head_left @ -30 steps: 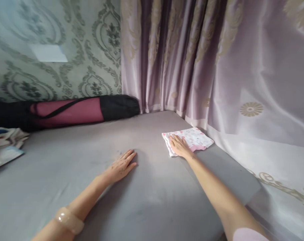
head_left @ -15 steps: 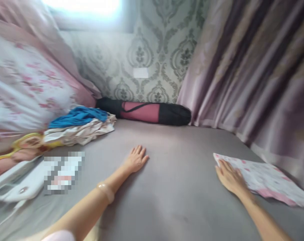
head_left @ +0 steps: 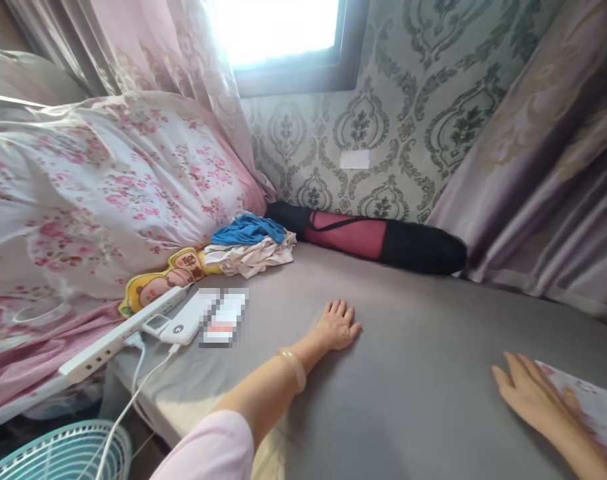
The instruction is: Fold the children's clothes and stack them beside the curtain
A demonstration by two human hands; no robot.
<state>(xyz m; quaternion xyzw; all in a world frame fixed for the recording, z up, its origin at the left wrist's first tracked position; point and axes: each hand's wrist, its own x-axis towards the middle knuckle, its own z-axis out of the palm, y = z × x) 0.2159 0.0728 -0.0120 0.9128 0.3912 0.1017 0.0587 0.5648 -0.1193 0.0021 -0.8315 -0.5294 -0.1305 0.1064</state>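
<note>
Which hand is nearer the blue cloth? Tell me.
Left. The left hand lies on the grey sheet, right of the blue cloth and nearer the camera; the right hand is much farther right, by the printed cloth.

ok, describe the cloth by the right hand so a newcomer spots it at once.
On the gray sheet, go to the side by the purple curtain. There, at the picture's right edge, the right hand partly hides the cloth. It's flat, pale and printed, unlike the crumpled blue fabric across the sheet.
</note>
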